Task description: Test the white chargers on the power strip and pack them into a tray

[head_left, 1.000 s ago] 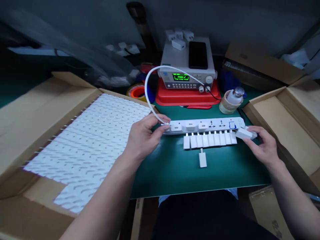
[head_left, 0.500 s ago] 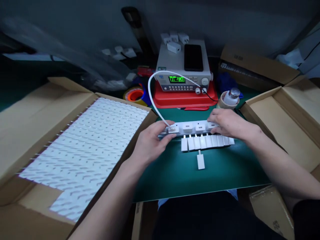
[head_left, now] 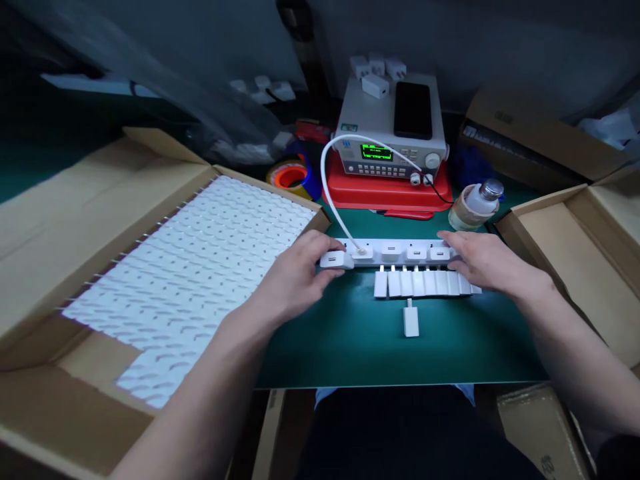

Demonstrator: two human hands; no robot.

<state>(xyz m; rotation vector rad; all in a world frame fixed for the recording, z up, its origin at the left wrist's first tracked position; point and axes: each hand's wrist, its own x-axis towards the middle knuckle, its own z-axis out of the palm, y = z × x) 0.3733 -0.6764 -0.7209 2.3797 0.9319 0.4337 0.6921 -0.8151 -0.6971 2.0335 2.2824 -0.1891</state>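
Observation:
A white power strip (head_left: 379,244) lies across the green mat with several USB chargers (head_left: 417,254) plugged into it. A white cable (head_left: 326,177) runs into one charger near its left end. At that end, my left hand (head_left: 300,273) pinches a white USB charger (head_left: 332,259) between thumb and fingers, its USB port facing me. My right hand (head_left: 485,260) grips the strip's right end, thumb in front and fingers behind. Below the strip stands a row of white chargers (head_left: 417,283), side by side, their right end near my right hand. One single charger (head_left: 411,321) lies nearer me.
On the left, an open carton (head_left: 165,160) holds a white tray (head_left: 200,267). A bench meter (head_left: 370,152) sits on a red tray (head_left: 345,195), with chargers and a phone (head_left: 413,110) on top. A bottle (head_left: 487,193), tape rolls (head_left: 290,176) and another carton (head_left: 560,227) stand around.
My left hand has moved from the cabled charger to the strip's left end and now holds a charger there. My right hand has shifted to the strip's right end. The view has shifted.

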